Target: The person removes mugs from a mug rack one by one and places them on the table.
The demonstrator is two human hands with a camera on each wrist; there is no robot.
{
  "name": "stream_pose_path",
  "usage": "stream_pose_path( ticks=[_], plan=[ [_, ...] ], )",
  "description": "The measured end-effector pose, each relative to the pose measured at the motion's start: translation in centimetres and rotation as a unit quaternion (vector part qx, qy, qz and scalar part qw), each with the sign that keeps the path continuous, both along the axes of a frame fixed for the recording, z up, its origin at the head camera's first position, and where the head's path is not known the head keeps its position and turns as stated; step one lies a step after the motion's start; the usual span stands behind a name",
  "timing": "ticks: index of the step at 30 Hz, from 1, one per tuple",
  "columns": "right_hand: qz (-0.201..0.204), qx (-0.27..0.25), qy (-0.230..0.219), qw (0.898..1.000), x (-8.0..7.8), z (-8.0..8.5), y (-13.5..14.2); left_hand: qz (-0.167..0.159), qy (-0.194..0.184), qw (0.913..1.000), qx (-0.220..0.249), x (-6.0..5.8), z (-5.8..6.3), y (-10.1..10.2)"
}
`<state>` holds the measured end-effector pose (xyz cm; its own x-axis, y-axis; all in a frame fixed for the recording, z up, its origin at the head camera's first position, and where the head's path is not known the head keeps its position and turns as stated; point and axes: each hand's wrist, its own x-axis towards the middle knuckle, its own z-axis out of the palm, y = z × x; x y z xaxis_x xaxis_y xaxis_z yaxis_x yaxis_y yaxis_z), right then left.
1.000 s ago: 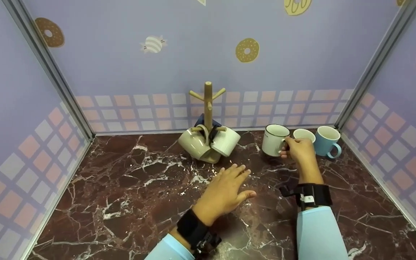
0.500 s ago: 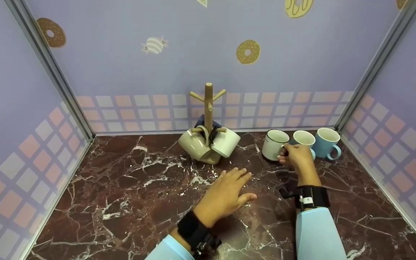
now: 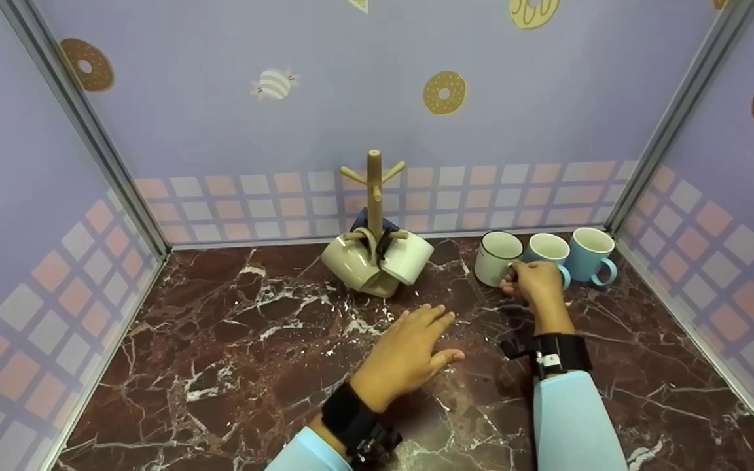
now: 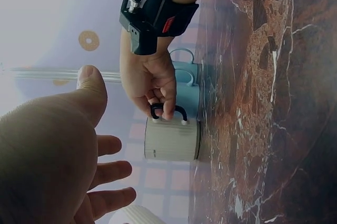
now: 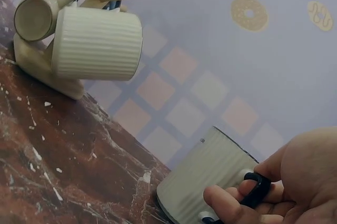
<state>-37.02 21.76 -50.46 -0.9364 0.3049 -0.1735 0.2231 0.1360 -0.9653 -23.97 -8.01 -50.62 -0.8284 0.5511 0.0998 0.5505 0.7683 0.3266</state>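
Note:
My right hand (image 3: 537, 284) pinches the black handle (image 5: 257, 190) of a white ribbed mug (image 3: 496, 258) with a dark rim. The mug stands upright at the back right, on or very near the marbled tabletop (image 3: 239, 366). Thumb and fingers curl round the handle in the right wrist view. My left hand (image 3: 410, 353) is spread palm down over the middle of the table, holding nothing. In front of its fingertips stands a wooden mug tree (image 3: 375, 196). From its lower pegs hang a beige mug (image 3: 349, 263) and another white ribbed mug (image 3: 408, 258), both tilted.
Two light blue mugs with white insides stand right of the gripped one: a nearer mug (image 3: 548, 247), partly hidden by my right hand, and a farther mug (image 3: 588, 265) by the corner. Something dark blue (image 3: 365, 219) shows behind the tree's post. Patterned walls (image 3: 252, 131) enclose the table.
The white mug and my right hand have come slightly down and towards me, uncovering more of the nearer blue mug. My left hand has stayed put.

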Motion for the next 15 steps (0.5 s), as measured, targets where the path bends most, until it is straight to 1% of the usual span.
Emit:
stream_pose_path(
  ticks=[3, 10, 15],
  plan=[
    [0.0, 0.01, 0.001, 1.0, -0.02, -0.06, 0.11, 0.0, 0.0, 1.0, -0.002, 0.05, 0.02, 0.05],
    [0.002, 0.056, 0.007, 0.998, 0.24, 0.01, -0.01, -0.001, -0.007, 1.0, 0.004, 0.2, 0.03, 0.11],
    [-0.001, 0.116, 0.012, 0.993, 0.11, -0.12, 0.11, 0.0, -0.009, 1.0, 0.004, 0.23, -0.02, 0.12]
  ],
)
